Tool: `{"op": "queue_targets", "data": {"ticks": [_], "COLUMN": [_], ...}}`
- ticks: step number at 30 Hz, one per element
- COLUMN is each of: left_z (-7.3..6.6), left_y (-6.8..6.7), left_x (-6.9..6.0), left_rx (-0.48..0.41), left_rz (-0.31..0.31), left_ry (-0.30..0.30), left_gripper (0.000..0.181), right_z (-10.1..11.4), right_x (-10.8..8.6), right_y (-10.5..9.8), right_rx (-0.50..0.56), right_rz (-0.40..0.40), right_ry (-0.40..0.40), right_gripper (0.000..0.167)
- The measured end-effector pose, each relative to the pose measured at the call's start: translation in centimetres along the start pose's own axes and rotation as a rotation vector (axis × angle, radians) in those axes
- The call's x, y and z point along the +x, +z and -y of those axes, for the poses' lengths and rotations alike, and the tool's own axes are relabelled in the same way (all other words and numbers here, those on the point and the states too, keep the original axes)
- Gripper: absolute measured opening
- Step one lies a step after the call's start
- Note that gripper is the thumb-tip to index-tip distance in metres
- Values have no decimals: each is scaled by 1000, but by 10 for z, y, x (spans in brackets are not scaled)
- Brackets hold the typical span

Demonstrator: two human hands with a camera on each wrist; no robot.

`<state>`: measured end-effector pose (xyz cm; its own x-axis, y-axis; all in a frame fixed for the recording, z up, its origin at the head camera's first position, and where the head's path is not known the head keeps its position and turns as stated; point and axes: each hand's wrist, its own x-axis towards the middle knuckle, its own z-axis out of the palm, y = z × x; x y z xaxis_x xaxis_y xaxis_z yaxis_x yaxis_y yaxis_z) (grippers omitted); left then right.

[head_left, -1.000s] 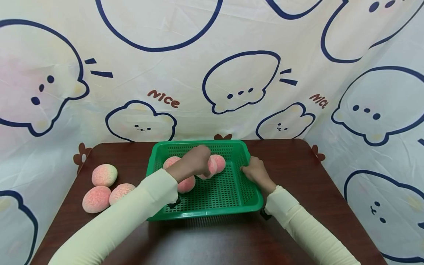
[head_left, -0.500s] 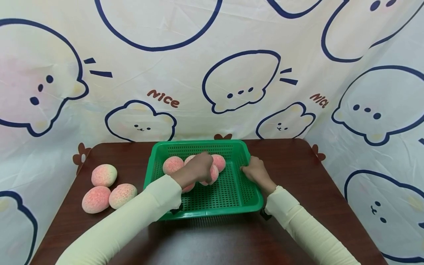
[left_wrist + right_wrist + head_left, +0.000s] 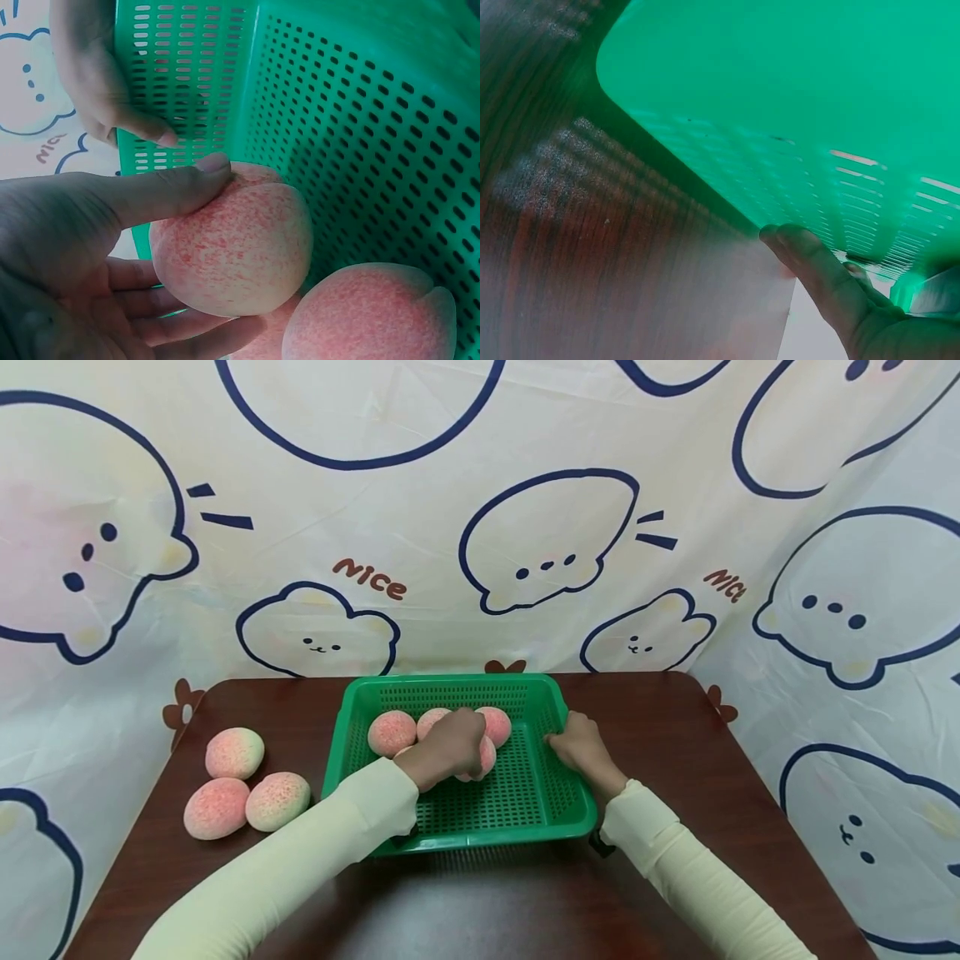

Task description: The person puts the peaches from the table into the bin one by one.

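Note:
In the head view, my left hand [image 3: 450,747] is inside the green plastic basket [image 3: 468,841], holding a pink peach [image 3: 236,244]. The left wrist view shows the thumb over the top of this peach and the fingers curled along its side and underneath. Another peach [image 3: 371,315] lies close by. At the back of the basket sit a left peach [image 3: 392,732], a middle peach [image 3: 431,721] and a right peach [image 3: 497,727], the last two partly hidden by the hand. My right hand [image 3: 585,750] grips the basket's right rim, its fingers against the outer wall in the right wrist view.
On the brown table [image 3: 480,910], left of the basket, lie a back peach [image 3: 235,753], a front peach [image 3: 216,808] and a yellowish-pink peach [image 3: 278,801]. A cartoon-printed cloth [image 3: 420,527] hangs behind the table and along both sides.
My left hand has shifted slightly right and toward the near side with its peach, uncovering peaches at the back left. My right hand has stayed on the rim.

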<state>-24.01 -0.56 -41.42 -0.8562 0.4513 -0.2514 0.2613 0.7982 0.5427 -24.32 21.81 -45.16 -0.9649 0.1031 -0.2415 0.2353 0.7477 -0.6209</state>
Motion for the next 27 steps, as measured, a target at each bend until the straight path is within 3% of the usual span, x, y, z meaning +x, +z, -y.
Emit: {"op": "queue_targets", "data": {"ticks": [17,27], "left_z": [-3,-5], "left_y": [4,8], "left_x": [8,12], "left_rx": [247,310], "left_rz": [37,82], "left_ry": [9,-27], "left_gripper": [26,27], "right_z": [0,0], "right_x": [-1,0], "right_y": [1,2], "right_rx": [-20,-11], "right_rz": [-3,-10], "right_ry": [2,7], "right_gripper": [39,36]}}
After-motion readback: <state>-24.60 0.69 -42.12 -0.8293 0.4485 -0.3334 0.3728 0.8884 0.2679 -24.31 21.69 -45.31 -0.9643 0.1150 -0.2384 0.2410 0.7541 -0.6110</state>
